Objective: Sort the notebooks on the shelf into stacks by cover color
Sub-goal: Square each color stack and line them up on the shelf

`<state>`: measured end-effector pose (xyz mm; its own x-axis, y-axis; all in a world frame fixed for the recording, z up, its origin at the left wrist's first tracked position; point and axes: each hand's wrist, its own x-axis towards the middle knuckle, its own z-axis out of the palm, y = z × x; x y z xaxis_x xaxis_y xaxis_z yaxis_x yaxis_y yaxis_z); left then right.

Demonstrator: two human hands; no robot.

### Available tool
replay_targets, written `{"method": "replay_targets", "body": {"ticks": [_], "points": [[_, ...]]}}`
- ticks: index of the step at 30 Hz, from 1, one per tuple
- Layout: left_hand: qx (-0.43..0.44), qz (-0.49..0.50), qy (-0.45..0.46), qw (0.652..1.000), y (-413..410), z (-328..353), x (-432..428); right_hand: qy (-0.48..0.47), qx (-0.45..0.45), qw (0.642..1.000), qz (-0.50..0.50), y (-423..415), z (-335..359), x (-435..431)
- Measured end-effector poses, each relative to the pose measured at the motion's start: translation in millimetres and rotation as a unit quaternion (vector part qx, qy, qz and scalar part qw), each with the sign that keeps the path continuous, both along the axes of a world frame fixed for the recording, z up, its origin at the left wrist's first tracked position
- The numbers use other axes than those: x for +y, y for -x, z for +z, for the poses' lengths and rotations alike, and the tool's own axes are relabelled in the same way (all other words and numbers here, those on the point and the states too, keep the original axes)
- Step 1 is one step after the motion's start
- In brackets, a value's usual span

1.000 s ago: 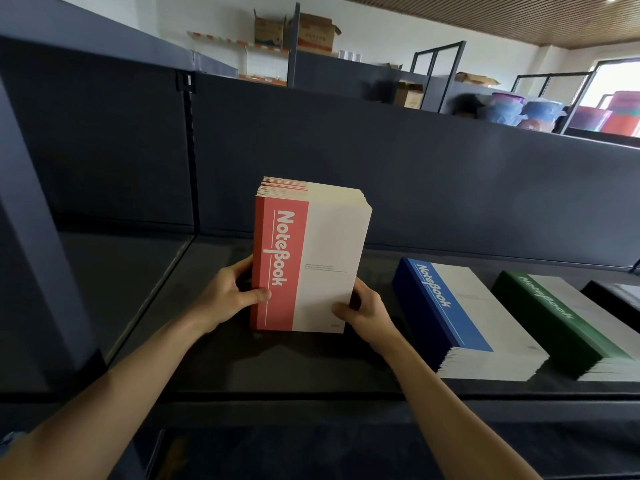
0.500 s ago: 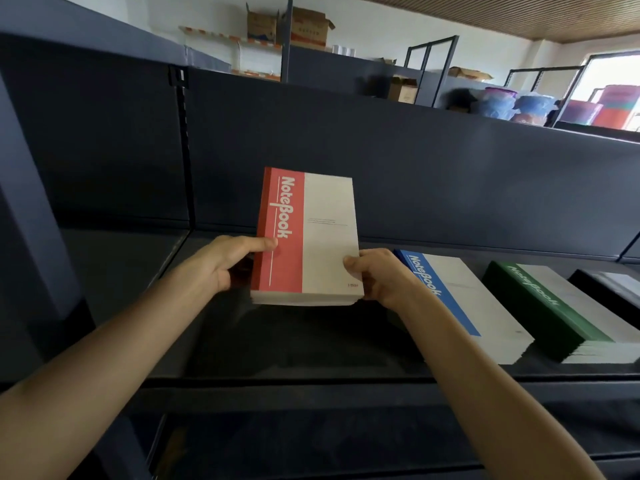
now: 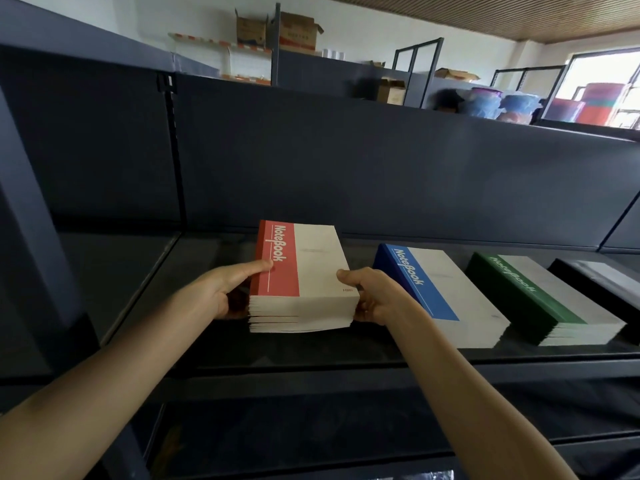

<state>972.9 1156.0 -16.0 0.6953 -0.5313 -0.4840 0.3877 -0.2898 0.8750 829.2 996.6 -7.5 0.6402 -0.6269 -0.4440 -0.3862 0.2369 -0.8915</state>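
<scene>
**Red stack held in both hands at the left of a four-colour row**

The open bay of the dark metal shelf [image 3: 311, 355] holds four piles of notebooks side by side. Leftmost is the red stack [image 3: 304, 285], then the blue stack [image 3: 443, 292], the green stack [image 3: 540, 303] and the black stack [image 3: 599, 278], which is partly cut off by the right edge. The last three lie flat on the shelf, with gaps between them. The red stack sits level, low at the shelf board. I cannot tell whether its underside touches.

The left hand [image 3: 221, 289] grasps the red stack at its spine side, thumb on the red band and fingers tucked below. The right hand [image 3: 377, 296] grips the opposite side, thumb on the cover's edge and fingers curled against the pages. It is just beside the blue stack.

Each notebook is a flat rectangle with a matt cover. A coloured strip along the spine carries white "NoteBook" lettering, and the rest is off-white. The page edges facing the camera are pale and layered, slightly uneven in the red stack.

The shelf board is smooth and faintly glossy. Behind it rises a plain dark back panel [image 3: 381, 168], split by a slotted upright [image 3: 169, 140]. Beyond, open cardboard boxes [image 3: 298, 29] stand on farther shelving, their contents out of sight. Translucent tubs [image 3: 485, 103] sit near a bright window [image 3: 602, 84], under a slatted brown ceiling [image 3: 485, 15]
</scene>
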Motion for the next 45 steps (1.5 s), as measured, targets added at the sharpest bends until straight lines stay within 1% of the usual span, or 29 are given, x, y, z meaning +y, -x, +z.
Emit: {"method": "replay_targets", "body": {"ticks": [4, 11, 18, 25, 28, 30, 32, 35, 36, 37, 38, 41, 43, 45], "points": [[0.001, -0.002, -0.006, 1.0, 5, -6, -1, -0.009, 0.001, 1.0, -0.008, 6, -7, 0], [-0.023, -0.009, -0.014, 1.0, 11, -4, -2, -0.018, 0.013, 1.0, -0.007, 11, -11, 2], [-0.036, -0.029, -0.03, 0.998, 11, -2, 1, 0.008, 0.022, 1.0, 0.002, 13, -6, 5], [-0.083, -0.069, -0.067, 0.992, 11, 4, 1, 0.032, 0.028, 0.999, 0.011, 15, -5, 7], [-0.138, -0.093, -0.099, 0.981, 11, 6, 3, 0.05, 0.032, 0.998, 0.023, 17, -5, 8], [-0.206, -0.099, -0.131, 0.965, 10, 8, 5, 0.071, 0.034, 0.996, 0.031, 17, -7, 8], [-0.244, -0.094, -0.145, 0.954, 6, 7, 9, 0.107, 0.048, 0.992, 0.034, 15, -9, 10], [-0.256, -0.033, -0.14, 0.956, 2, -5, 13, 0.258, 0.097, 0.961, 0.028, 13, -12, 5], [-0.263, 0.0, -0.13, 0.956, 3, -9, 13, 0.274, 0.089, 0.958, 0.009, 13, -13, 2], [-0.265, 0.027, -0.11, 0.958, 6, -12, 14, 0.262, 0.075, 0.962, -0.011, 13, -14, 1], [-0.257, 0.047, -0.075, 0.962, 10, -15, 12, 0.225, 0.051, 0.973, -0.03, 12, -16, 0], [-0.172, 0.054, 0.068, 0.981, 30, -17, 6, 0.091, -0.032, 0.994, -0.053, 8, -23, 6], [-0.127, 0.04, 0.14, 0.981, 43, -19, 1, 0.017, -0.092, 0.994, -0.057, 5, -28, 12], [-0.105, 0.038, 0.169, 0.979, 49, -23, -4, -0.024, -0.122, 0.991, -0.057, 4, -31, 15]]}}
